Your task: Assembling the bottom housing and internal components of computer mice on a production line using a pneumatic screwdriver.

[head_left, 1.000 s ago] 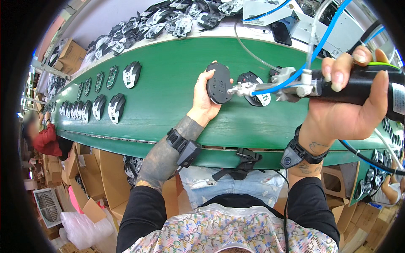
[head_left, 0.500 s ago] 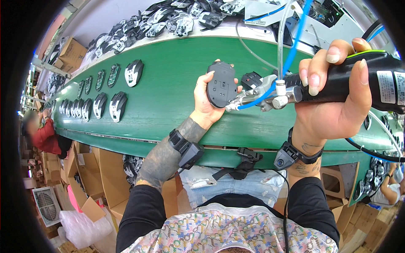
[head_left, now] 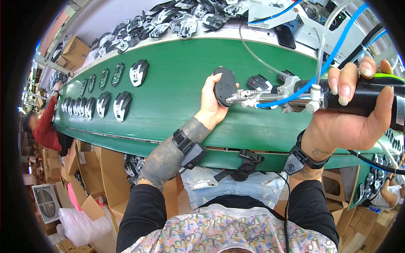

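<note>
Head view, left hand (head_left: 212, 101): fingers wrapped round the dark mouse (head_left: 225, 86), held above the green work surface (head_left: 185, 67), its flat underside showing.
Right hand (head_left: 348, 122): curled firmly round the black power tool (head_left: 356, 99).
Metal tip (head_left: 237, 98): at the mouse's lower right edge — contact, cannot tell.
Blue hose (head_left: 337, 50): runs up from the tool.
Left side: mouse shells (head_left: 122, 106) in a row, circuit boards (head_left: 118, 74) behind.
</note>
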Tool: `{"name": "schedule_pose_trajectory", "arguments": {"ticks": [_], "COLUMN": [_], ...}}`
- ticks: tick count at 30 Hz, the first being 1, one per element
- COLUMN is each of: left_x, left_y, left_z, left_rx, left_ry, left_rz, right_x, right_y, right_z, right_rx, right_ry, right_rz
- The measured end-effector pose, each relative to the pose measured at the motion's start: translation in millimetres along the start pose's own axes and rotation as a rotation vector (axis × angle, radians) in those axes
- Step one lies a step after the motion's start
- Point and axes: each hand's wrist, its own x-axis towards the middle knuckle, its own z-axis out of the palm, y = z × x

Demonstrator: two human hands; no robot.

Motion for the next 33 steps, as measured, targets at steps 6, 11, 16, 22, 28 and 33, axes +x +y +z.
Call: {"name": "schedule_pose_trajectory", "arguments": {"ticks": [6, 11, 16, 22, 28, 33], "left_x": [-5.4, -4.8, -5.1, -10.6, -3.3, 19.6], "left_y": [-3.9, -3.6, -6.6, -4.4, -4.4, 57.3], "left_z": [5.0, 2.3, 6.1, 5.3, 7.5, -5.9], "left_rx": [-0.049, -0.116, -0.093, -0.186, 0.174, 1.181], "left_ry": [-0.053, -0.095, -0.104, -0.117, -0.206, 0.054], "left_rz": [-0.065, -0.138, -0.098, -0.146, 0.036, 0.540], "right_x": [-5.7, -7.1, -6.6, -8.7, -7.0, 3.3], "right_y": [12.4, 13.0, 13.6, 20.5, 17.6, 20.7], "right_z": [8.5, 13.1, 14.1, 22.6, 27.5, 16.7], "right_rx": [-0.074, -0.080, -0.015, 0.072, 0.047, -0.168], "right_ry": [0.007, -0.063, -0.018, -0.027, -0.001, 0.087], "right_rz": [0.052, 0.059, 0.040, 0.069, 0.079, 0.108]}}
